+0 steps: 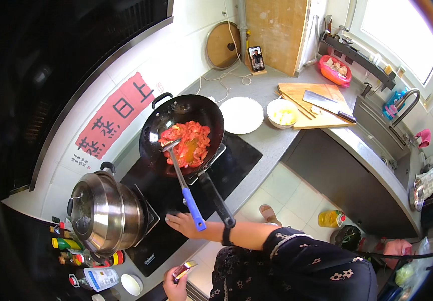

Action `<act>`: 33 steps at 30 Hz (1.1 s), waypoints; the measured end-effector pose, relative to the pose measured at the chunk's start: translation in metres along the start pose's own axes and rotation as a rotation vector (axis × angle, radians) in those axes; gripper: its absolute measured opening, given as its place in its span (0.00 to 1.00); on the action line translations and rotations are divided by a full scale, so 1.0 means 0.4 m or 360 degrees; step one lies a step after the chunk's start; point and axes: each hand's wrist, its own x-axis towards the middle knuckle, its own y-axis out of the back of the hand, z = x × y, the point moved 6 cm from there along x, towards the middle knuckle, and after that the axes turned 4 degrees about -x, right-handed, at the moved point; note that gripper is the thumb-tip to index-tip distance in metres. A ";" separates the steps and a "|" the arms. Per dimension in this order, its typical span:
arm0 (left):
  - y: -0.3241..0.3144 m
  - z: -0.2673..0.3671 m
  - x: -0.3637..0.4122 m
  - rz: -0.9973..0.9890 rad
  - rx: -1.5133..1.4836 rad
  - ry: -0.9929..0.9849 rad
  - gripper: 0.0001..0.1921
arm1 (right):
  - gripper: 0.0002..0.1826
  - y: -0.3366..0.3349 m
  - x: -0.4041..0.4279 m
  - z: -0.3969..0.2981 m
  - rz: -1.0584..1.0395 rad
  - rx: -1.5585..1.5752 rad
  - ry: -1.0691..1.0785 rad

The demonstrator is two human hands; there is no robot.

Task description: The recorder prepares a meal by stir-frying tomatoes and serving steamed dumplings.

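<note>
My right hand point(184, 224) is spread over the front edge of the black cooktop point(152, 240), holding nothing. Near the bottom edge, my left hand point(175, 284) grips a small dark red and yellow packet point(183, 270). A black wok point(216, 124) on the far burner holds cut tomatoes point(200, 131) with some liquid. The metal head of a spatula point(191, 207) rests in the wok; its blue handle extends back above my right hand, beside the wok's handle point(216, 199). A lidded steel pot point(105, 214) stands at the left burner.
Beyond the wok are a white plate point(241, 115), a bowl of yellow food point(282, 117) and a cutting board point(323, 122) with a cleaver point(325, 101) and chopsticks point(299, 105). A propped phone point(256, 59) stands behind. Bottles point(64, 243) and a white bowl point(131, 285) sit left.
</note>
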 end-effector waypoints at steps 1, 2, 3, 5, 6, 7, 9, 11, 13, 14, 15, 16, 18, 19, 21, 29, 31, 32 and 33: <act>-0.028 0.012 0.002 -0.0040 -0.0117 0.0024 0.16 | 0.23 0.033 -0.027 0.009 -0.0010 0.0013 0.0008; -0.052 0.030 0.005 -0.0038 -0.0033 0.0056 0.15 | 0.21 0.044 -0.066 0.011 -0.0332 0.0275 0.0047; -0.082 0.060 0.016 -0.0040 -0.0031 0.0062 0.15 | 0.19 0.065 -0.108 0.021 -0.0645 0.0529 0.0075; -0.158 0.129 0.037 -0.0207 0.0327 -0.0045 0.16 | 0.13 0.038 -0.213 0.078 -0.0838 0.0621 0.0367; -0.190 0.137 0.048 -0.0254 0.0300 -0.0080 0.15 | 0.12 0.106 -0.225 0.117 -0.1115 0.0814 -0.0070; -0.226 0.148 0.048 -0.0285 0.0288 -0.0054 0.14 | 0.11 0.189 -0.245 0.158 -0.1386 0.0989 -0.0522; -0.316 0.199 0.071 -0.0340 0.0276 -0.0161 0.13 | 0.11 0.331 -0.247 0.222 -0.1031 0.1190 -0.0406; -0.407 0.234 0.100 -0.0500 0.0375 -0.0135 0.13 | 0.11 0.459 -0.244 0.273 -0.0680 0.1387 -0.0292; -0.499 0.284 0.131 -0.0645 0.0258 -0.0106 0.14 | 0.10 0.581 -0.239 0.324 -0.0314 0.1295 -0.0258; -0.543 0.307 0.149 -0.0654 0.0216 -0.0248 0.14 | 0.10 0.608 -0.247 0.340 -0.0332 0.1312 -0.0253; -0.587 0.331 0.170 -0.0664 0.0175 -0.0401 0.14 | 0.09 0.634 -0.254 0.359 -0.0359 0.1185 -0.0217; -0.619 0.363 0.184 -0.0657 0.0172 -0.0389 0.14 | 0.08 0.651 -0.264 0.379 -0.0383 0.1057 -0.0182; -0.680 0.433 0.212 -0.0650 0.0206 -0.0429 0.15 | 0.08 0.673 -0.292 0.427 -0.0396 0.0970 -0.0195; -0.702 0.452 0.228 -0.0637 0.0205 -0.0422 0.15 | 0.07 0.681 -0.301 0.450 -0.0403 0.0883 -0.0206; -0.740 0.486 0.248 -0.0601 0.0230 -0.0499 0.16 | 0.07 0.713 -0.307 0.489 -0.0391 0.0879 -0.0220; -0.785 0.601 0.303 -0.0224 0.0139 -0.0693 0.19 | 0.10 0.805 -0.266 0.564 -0.0287 0.0573 -0.0116; -0.782 0.625 0.312 -0.0185 0.0148 -0.0705 0.20 | 0.10 0.801 -0.256 0.571 -0.0337 0.0528 -0.0111; -0.779 0.638 0.316 -0.0154 0.0149 -0.0734 0.20 | 0.09 0.801 -0.247 0.575 -0.0296 0.0479 -0.0104; -0.775 0.649 0.321 -0.0123 0.0153 -0.0765 0.21 | 0.09 0.800 -0.237 0.579 -0.0252 0.0428 -0.0097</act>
